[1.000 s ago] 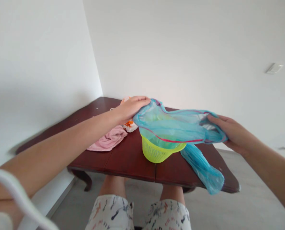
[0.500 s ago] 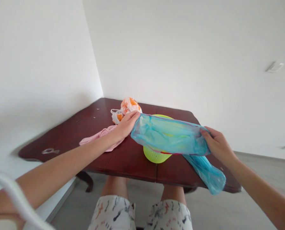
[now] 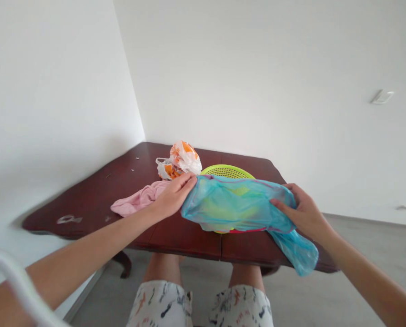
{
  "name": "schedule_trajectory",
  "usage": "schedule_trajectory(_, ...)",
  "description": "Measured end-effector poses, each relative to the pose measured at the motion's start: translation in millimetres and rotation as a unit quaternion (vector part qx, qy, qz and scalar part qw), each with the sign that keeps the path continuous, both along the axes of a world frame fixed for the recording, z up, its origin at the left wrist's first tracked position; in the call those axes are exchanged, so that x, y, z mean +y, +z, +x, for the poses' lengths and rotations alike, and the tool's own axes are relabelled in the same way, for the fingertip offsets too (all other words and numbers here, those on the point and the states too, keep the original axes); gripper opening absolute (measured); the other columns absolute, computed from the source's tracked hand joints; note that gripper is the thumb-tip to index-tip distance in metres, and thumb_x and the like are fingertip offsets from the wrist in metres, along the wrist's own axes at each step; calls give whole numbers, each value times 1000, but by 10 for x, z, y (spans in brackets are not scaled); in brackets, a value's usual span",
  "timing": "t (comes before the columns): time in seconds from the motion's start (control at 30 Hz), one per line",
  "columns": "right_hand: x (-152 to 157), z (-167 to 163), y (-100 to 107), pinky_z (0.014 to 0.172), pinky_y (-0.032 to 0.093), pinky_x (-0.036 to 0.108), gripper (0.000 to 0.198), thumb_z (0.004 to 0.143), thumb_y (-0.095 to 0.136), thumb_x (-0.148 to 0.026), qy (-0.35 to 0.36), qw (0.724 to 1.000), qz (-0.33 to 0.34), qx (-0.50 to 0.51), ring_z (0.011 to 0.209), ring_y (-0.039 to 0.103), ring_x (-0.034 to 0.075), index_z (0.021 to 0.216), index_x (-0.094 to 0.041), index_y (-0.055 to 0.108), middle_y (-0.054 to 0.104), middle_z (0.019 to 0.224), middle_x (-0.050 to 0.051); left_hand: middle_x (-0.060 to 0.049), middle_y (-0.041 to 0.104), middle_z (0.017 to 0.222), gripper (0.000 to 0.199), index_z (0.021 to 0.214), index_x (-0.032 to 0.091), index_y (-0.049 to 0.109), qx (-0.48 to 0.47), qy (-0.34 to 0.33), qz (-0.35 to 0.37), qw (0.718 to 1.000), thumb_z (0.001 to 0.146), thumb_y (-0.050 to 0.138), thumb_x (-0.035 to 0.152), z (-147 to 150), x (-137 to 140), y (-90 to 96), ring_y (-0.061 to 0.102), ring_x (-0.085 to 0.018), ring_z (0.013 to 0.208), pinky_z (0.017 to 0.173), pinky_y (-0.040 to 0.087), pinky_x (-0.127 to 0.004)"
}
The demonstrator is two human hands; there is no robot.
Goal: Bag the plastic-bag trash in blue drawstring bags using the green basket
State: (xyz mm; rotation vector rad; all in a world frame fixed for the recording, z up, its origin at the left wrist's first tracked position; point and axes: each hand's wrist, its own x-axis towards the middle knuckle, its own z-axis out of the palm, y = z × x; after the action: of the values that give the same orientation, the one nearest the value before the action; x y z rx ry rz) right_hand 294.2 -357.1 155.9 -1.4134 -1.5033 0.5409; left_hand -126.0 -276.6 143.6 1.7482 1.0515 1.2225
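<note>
Stretched between my hands is a see-through blue plastic bag [image 3: 223, 206] with a reddish edge. My left hand [image 3: 173, 195] pinches its left end. My right hand [image 3: 303, 211] grips the right end, with the thumb lying across the front. Behind the bag stands a yellow-green plastic basket [image 3: 225, 170], mostly covered by it, with its perforated far side in sight. A length of blue plastic [image 3: 300, 254] hangs below my right hand over the table's front edge; I cannot tell whether it is part of the same bag.
A crumpled white-and-orange plastic bag [image 3: 185, 159] and a pink cloth [image 3: 134, 204] lie on the dark red wooden table [image 3: 189, 240], left of the basket. Small scraps lie farther left. White walls close off the left and back. My knees are under the front edge.
Both hands have lowered slightly with the blue bag, showing more of the basket's far rim. My right thumb has moved inward across the bag, which is more bunched at that end.
</note>
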Motion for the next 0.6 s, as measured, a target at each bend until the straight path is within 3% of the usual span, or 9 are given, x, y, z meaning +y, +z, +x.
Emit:
schedule_trajectory(0.07,36,29,-226,78,67,40,38,86,101,-53,-8,999,32,13,94,78,31,112,-32,81,85,103,6,-4,75,89,31,91,32,75,59,18,55,997,110,70,56,-68,-61,-177,69,-31,90,86,55,-42)
schedule_trajectory(0.17,172,26,-455,72,63,38,38,79,101,-44,-19,995,57,84,88,76,28,108,-32,80,84,103,5,-3,72,86,30,93,33,72,84,37,88,992,113,65,54,-123,14,-288,66,-31,83,84,52,-42)
schedule_trajectory(0.27,374,7,-503,67,59,35,45,72,107,-44,-30,988,64,140,81,72,25,103,-31,76,82,99,4,-3,69,87,33,93,30,66,92,56,103,989,116,60,53,-130,245,-240,64,-30,86,84,48,-40)
schedule_trajectory(0.4,665,6,-460,76,62,35,55,67,113,-50,-43,980,109,158,88,73,24,102,-29,76,80,97,2,-3,63,82,38,87,28,59,113,57,109,986,116,59,53,-89,630,-136,59,-28,84,80,42,-39)
schedule_trajectory(0.5,831,1,-485,77,64,34,62,62,116,-59,-37,979,85,179,88,73,22,99,-28,76,80,94,1,-2,62,82,39,83,27,59,103,33,60,992,109,69,53,-11,864,-108,58,-27,83,77,41,-38)
schedule_trajectory(0.6,907,-5,-543,70,63,31,67,56,119,-62,-28,972,4,234,80,73,20,96,-27,78,82,92,1,-2,61,80,40,80,27,62,67,7,-30,997,102,81,55,106,995,-103,57,-26,80,71,43,-36)
